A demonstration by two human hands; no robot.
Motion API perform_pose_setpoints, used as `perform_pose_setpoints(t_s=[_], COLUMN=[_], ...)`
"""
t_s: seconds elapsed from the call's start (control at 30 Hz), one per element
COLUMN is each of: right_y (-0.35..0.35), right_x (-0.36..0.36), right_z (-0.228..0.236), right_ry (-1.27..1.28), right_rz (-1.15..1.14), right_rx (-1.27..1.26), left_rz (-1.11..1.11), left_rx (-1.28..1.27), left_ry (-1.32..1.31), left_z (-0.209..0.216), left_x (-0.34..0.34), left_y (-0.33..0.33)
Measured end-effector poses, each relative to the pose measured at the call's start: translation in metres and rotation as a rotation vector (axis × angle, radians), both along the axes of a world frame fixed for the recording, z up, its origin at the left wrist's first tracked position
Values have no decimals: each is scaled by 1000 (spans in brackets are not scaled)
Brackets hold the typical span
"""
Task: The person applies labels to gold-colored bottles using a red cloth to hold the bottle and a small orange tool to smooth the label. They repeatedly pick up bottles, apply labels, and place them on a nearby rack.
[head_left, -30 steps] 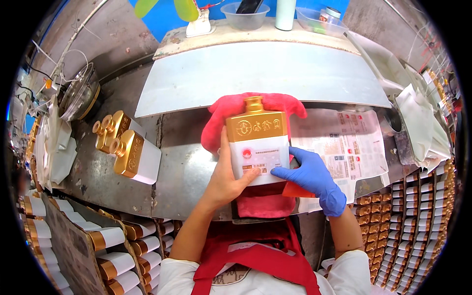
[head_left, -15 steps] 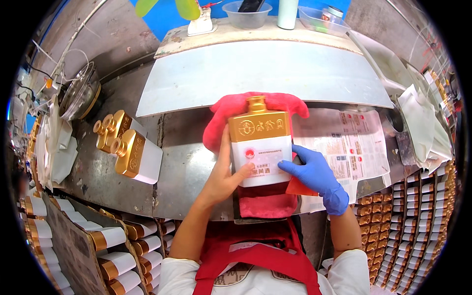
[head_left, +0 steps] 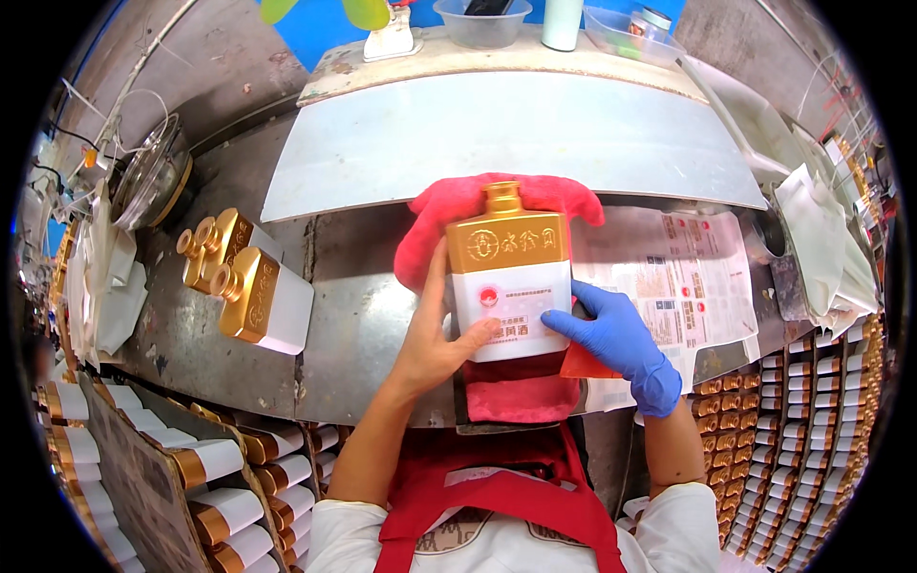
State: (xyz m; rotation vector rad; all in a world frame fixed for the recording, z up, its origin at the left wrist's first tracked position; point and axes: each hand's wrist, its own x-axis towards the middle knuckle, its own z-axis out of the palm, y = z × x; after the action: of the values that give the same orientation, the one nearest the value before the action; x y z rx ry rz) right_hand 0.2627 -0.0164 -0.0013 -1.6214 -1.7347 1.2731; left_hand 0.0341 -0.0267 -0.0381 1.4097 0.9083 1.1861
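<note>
A flat white bottle (head_left: 506,310) with a gold shoulder and neck stands tilted toward me in front of a red cloth (head_left: 430,229), its printed face up. Bare, my left hand (head_left: 433,334) grips its left edge, thumb on the lower front. My right hand (head_left: 621,339), in a blue glove, holds the opposite edge with the thumb pressed on the front. Beneath the gloved hand shows an orange-red flat piece (head_left: 585,365); whether that hand holds it, I cannot tell. Left on the bench lie three similar bottles, the nearest one (head_left: 277,306) in front.
A sheet of printed labels (head_left: 707,277) lies right of the bottle. Behind is a pale board (head_left: 506,143), with a plastic bowl (head_left: 482,27) and a pale green cylinder (head_left: 562,24) beyond. Racked bottles (head_left: 229,514) fill both lower sides. A metal bowl (head_left: 153,181) leans at far left.
The view has shifted slightly. Both hands keep the same hold on the bottle, which looks a touch more upright; nothing else has visibly changed.
</note>
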Motion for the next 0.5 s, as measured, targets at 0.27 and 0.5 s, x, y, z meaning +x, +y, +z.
perform_pose_setpoints(t_s=[0.27, 0.5], right_y=[14, -19], right_x=[32, 50], right_z=[-24, -8], right_ry=[348, 768], right_rz=[-109, -382], right_rx=[-105, -168], left_rz=[-34, -126], left_rx=[-69, -102], left_ry=[-137, -136], left_z=[1, -3], left_x=[-8, -14], left_y=[-1, -8])
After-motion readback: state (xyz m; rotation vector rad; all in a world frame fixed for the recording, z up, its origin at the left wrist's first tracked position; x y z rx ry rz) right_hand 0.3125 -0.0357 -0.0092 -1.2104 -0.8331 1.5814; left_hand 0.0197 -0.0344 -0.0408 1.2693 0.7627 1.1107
